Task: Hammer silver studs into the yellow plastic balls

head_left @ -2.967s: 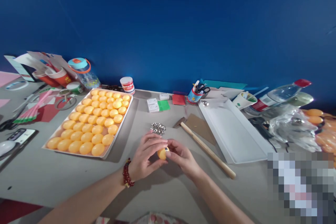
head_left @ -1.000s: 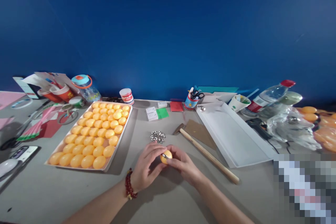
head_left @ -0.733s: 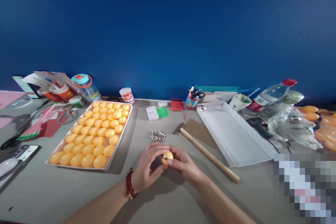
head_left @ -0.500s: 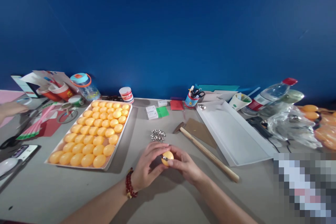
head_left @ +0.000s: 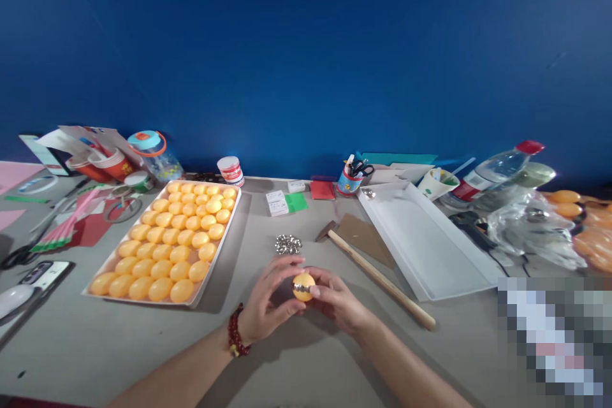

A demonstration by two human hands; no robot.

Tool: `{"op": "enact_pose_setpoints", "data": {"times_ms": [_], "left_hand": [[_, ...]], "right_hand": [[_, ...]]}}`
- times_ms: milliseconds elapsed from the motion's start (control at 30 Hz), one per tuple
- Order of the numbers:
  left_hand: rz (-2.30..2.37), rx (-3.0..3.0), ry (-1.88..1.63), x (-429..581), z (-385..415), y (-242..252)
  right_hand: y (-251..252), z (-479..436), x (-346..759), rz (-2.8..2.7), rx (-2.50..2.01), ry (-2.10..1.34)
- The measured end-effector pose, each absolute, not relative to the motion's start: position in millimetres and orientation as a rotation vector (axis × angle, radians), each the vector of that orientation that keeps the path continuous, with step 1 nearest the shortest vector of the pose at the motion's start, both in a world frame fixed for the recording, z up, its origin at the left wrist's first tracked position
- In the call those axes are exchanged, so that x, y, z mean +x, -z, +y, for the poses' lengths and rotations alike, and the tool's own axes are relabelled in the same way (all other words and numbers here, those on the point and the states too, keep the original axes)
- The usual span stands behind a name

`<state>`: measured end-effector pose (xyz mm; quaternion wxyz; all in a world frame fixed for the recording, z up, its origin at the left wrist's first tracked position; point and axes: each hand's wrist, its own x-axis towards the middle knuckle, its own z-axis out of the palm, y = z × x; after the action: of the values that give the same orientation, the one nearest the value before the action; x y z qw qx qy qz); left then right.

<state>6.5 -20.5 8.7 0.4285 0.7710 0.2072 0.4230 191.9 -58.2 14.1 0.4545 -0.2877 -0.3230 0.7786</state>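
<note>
Between my hands is an orange ping-pong ball [head_left: 302, 280] with a row of small shiny silver pieces across its middle. My right hand [head_left: 337, 299] pinches it from the right, its thumb on the ball by the silver row. Curved round the other side, my left hand [head_left: 268, 303] has its thumb at the ball's underside and its fingers by the top; their exact contact is partly hidden. A red bead bracelet [head_left: 236, 331] circles the left wrist. Just beyond the hands lies a heap of small shiny metal pieces [head_left: 288, 244].
On the left stands a shallow box [head_left: 215, 261] of orange balls. A hammer [head_left: 382, 280] lies to the right, beside a white tray [head_left: 459, 277]. Small white boxes [head_left: 276, 204], a pen cup [head_left: 349, 182] and a plastic bottle [head_left: 497, 169] line the back.
The ball has turned in my fingers, so more of the silver row faces me. My left thumb has shifted slightly lower. Another person's hand at the far left has left the view.
</note>
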Motion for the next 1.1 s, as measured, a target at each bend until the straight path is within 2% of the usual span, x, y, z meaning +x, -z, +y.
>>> {"op": "enact_pose_setpoints", "data": {"times_ms": [333,1100], "left_hand": [[0.366,1.324,-0.789,6.4,-18.5,-9.3],[0.232,0.988,-0.696,13.4,-20.5,-6.4]], "right_hand": [[-12.3,-58.6,193.7,-0.774,-0.601,-2.014],[-7.5,-57.9,193.6,-0.664,-0.433,-2.179]]}}
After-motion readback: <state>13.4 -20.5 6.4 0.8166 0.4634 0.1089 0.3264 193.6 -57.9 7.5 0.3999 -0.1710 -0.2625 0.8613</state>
